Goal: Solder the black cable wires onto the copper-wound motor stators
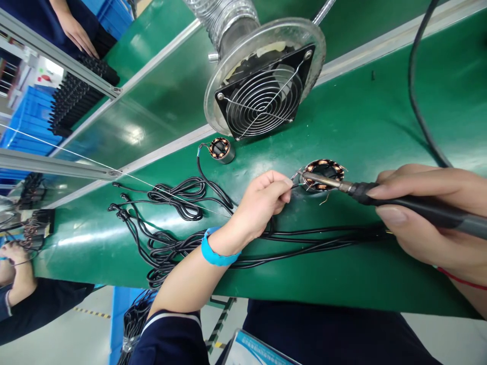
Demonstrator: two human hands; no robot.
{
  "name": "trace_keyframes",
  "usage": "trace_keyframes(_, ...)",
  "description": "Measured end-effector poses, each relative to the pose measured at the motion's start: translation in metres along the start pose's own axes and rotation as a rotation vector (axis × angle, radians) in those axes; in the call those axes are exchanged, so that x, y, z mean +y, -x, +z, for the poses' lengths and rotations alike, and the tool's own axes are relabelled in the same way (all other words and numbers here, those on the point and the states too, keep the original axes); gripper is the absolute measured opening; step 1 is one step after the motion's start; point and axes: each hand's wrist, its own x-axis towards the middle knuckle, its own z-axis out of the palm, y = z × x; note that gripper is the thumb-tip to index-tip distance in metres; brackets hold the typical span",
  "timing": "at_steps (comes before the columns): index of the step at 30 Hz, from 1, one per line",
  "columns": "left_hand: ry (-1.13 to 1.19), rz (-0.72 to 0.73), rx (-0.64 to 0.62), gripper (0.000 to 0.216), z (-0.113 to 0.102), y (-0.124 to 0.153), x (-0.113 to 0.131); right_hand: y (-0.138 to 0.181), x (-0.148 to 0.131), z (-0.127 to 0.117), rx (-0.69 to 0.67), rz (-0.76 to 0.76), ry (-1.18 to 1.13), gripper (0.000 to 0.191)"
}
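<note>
My right hand [429,218] grips a soldering iron [380,195] like a pen, its metal tip resting at the left rim of a copper-wound motor stator [324,174] on the green bench. My left hand [262,203], with a blue wrist strap [215,251], pinches a thin solder wire [114,170] and holds its end at the same spot by the iron's tip. Bundled black cables [171,223] lie beneath and to the left of my left hand.
A second stator [220,149] with a black lead sits further left. A fume extractor fan [264,91] on a flexible duct faces the work from behind. The iron's black cord [418,101] loops at right. Other people's hands [78,33] work at far left, by black parts [76,96].
</note>
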Motion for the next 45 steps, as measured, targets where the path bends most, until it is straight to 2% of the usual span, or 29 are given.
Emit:
trace_keyframes(2, -0.008, -0.002, 0.005, 0.024, 0.0, 0.0, 0.0, -0.004, -0.003, -0.003, -0.052, 0.003, 0.024, 0.011)
trace_keyframes(6, -0.01, 0.001, 0.01, 0.024, 0.0, 0.0, 0.0, -0.005, -0.001, -0.002, -0.059, -0.021, -0.003, 0.012)
trace_keyframes(11, -0.009, -0.008, 0.014, 0.024, 0.001, 0.0, 0.001, 0.001, 0.003, 0.001, 0.032, 0.007, -0.022, 0.005)
trace_keyframes(13, -0.008, -0.006, 0.012, 0.024, 0.001, 0.0, 0.002, 0.0, 0.003, -0.001, 0.027, -0.006, 0.001, 0.005)
trace_keyframes(17, 0.002, 0.01, 0.002, 0.025, 0.001, 0.0, 0.001, 0.0, 0.001, -0.002, -0.018, -0.038, 0.12, 0.021)
trace_keyframes(20, 0.001, 0.009, 0.005, 0.025, 0.001, -0.001, 0.0, 0.005, 0.002, 0.007, 0.047, 0.007, 0.168, 0.039)
trace_keyframes(23, 0.003, 0.009, 0.002, 0.025, 0.001, -0.001, 0.0, 0.008, 0.005, 0.018, 0.08, 0.058, 0.108, 0.055)
trace_keyframes(26, 0.012, 0.007, 0.002, 0.026, 0.001, 0.0, 0.0, 0.005, 0.006, 0.024, 0.097, 0.042, 0.0, 0.05)
trace_keyframes(29, 0.014, 0.008, 0.008, 0.026, 0.001, 0.0, 0.001, 0.0, 0.009, 0.025, 0.04, 0.061, 0.086, 0.045)
trace_keyframes(33, -0.003, 0.008, 0.022, 0.026, 0.002, 0.001, 0.002, -0.002, 0.012, 0.027, -0.073, 0.056, 0.148, 0.055)
trace_keyframes(38, -0.004, 0.019, 0.021, 0.026, 0.002, 0.0, 0.002, -0.007, 0.006, 0.029, -0.102, 0.131, 0.205, 0.053)
trace_keyframes(45, 0.005, 0.029, 0.013, 0.026, 0.001, 0.0, 0.001, -0.015, -0.002, 0.028, -0.143, 0.144, 0.272, 0.043)
